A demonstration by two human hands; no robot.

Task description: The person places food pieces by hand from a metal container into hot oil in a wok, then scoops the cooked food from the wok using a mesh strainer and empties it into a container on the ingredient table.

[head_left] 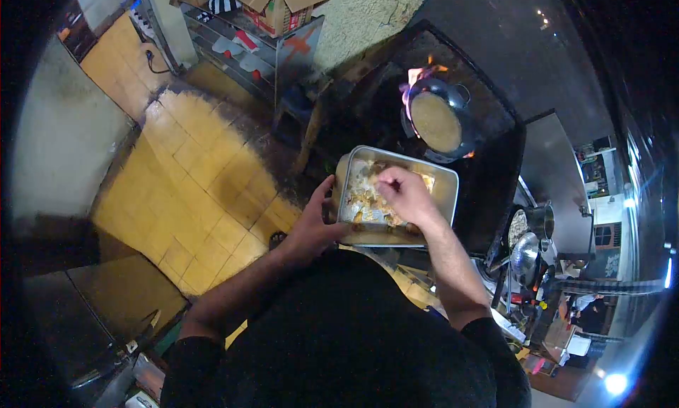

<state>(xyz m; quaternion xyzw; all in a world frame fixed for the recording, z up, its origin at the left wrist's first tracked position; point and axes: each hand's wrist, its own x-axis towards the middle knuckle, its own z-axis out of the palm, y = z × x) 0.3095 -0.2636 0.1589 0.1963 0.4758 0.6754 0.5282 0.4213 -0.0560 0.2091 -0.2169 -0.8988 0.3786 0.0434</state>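
A rectangular metal pan [444,188] with a pale rim is in front of my body. Battered-looking, yellowish-white food pieces [359,196] lie in it. My left hand [317,220] grips the left side of the pan, thumb near the lower corner and fingers along the outer wall. My right hand [407,194] is over the food inside the pan, its fingers curled together. Whatever those fingers hold, if anything, is hidden. Just beyond the pan, a dark wok [461,114] of brownish liquid [435,123] sits over a burner.
Flames [417,79] rise around the wok's far left edge. To the right stand a pot [543,220] and a shiny metal lid [525,258]. A metal rack [233,50] carries a cardboard box [279,8]. Yellow floor tiles [184,174] spread to the left.
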